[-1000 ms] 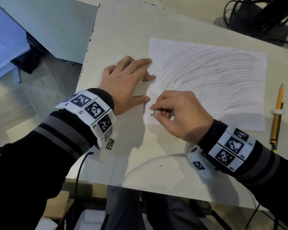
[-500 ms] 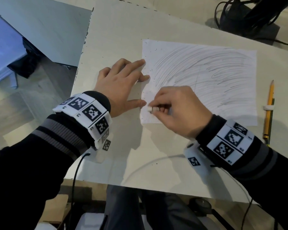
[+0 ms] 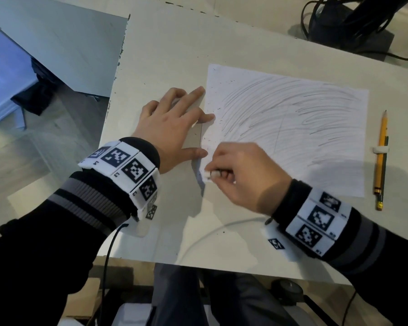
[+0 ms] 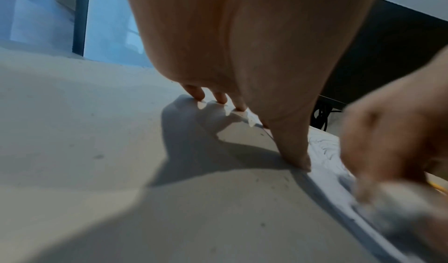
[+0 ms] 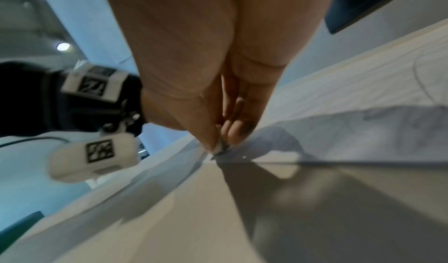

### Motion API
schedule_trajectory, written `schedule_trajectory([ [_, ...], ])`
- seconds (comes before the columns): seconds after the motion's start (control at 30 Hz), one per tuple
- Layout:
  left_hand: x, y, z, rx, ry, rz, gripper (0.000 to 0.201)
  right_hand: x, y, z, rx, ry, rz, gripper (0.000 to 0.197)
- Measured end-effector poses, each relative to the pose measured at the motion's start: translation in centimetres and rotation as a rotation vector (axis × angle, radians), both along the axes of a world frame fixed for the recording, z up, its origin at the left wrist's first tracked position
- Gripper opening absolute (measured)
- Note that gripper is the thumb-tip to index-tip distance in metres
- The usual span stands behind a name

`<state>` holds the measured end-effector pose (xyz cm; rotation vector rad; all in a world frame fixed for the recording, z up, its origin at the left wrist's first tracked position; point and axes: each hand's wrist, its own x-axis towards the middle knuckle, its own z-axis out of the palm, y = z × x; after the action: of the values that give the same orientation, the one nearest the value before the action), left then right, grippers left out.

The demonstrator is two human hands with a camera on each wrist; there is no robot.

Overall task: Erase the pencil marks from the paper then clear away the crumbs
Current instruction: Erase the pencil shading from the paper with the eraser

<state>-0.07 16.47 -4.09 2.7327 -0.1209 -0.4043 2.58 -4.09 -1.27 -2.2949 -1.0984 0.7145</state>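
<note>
A white sheet of paper (image 3: 292, 128) covered in grey pencil scribbles lies on the cream table (image 3: 163, 55). Dark eraser crumbs (image 3: 218, 109) speckle its left strip. My right hand (image 3: 243, 175) pinches a small white eraser (image 3: 207, 175) at the sheet's near-left corner, which is slightly lifted. The eraser (image 5: 219, 148) shows between thumb and fingers in the right wrist view. My left hand (image 3: 172, 128) lies flat with straight fingers, its fingertips (image 4: 240, 106) and thumb pressing on the paper's left edge.
A yellow pencil (image 3: 380, 158) with a white clip lies on the table right of the paper. Black cables and a dark stand base (image 3: 346, 27) sit at the far right corner. The table's left edge (image 3: 114, 90) is close beside my left hand.
My right hand has shifted the eraser slightly toward me along the paper's left edge, down to the near-left corner. The left hand stays pressed on the edge.
</note>
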Motion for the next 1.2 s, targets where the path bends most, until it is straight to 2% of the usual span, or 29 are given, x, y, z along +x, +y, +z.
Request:
schedule_trajectory([
  [0.1,0.0,0.1,0.0,0.005,0.004,-0.002,0.066,-1.0,-0.5,-0.3,-0.015,0.065,0.022,0.013],
  [0.27,0.1,-0.1,0.1,-0.002,0.006,0.003,0.066,0.1,-0.5,-0.7,0.091,-0.008,-0.089,0.012],
  [0.4,0.1,0.0,0.2,0.008,0.011,-0.004,0.067,-1.4,-1.0,-0.5,0.032,0.055,0.007,0.013],
  [0.57,0.0,-0.1,0.1,0.010,-0.005,-0.008,0.064,0.1,-0.1,-0.7,0.119,-0.027,-0.088,0.013],
  [0.7,0.1,-0.1,0.3,0.018,0.007,-0.014,0.065,-1.3,-1.3,-0.7,0.035,0.126,0.019,0.013],
  [0.8,0.0,-0.4,0.5,0.043,0.014,-0.014,0.065,0.7,-1.9,0.1,0.076,0.148,-0.113,0.009],
  [0.9,-0.4,-0.9,0.8,0.076,0.018,-0.020,0.064,2.9,-1.7,0.7,0.132,0.049,-0.211,0.009],
  [0.97,-0.5,-1.4,1.0,0.091,0.014,-0.028,0.063,3.3,-1.3,0.5,0.135,0.029,-0.181,0.010],
  [1.1,-0.4,-1.9,1.0,0.113,0.028,-0.008,0.061,2.0,-1.1,-0.5,0.072,-0.067,-0.009,0.011],
  [1.2,-0.2,-1.8,0.9,0.114,0.022,-0.013,0.062,1.2,-1.6,-0.8,0.049,-0.074,0.105,0.012],
])
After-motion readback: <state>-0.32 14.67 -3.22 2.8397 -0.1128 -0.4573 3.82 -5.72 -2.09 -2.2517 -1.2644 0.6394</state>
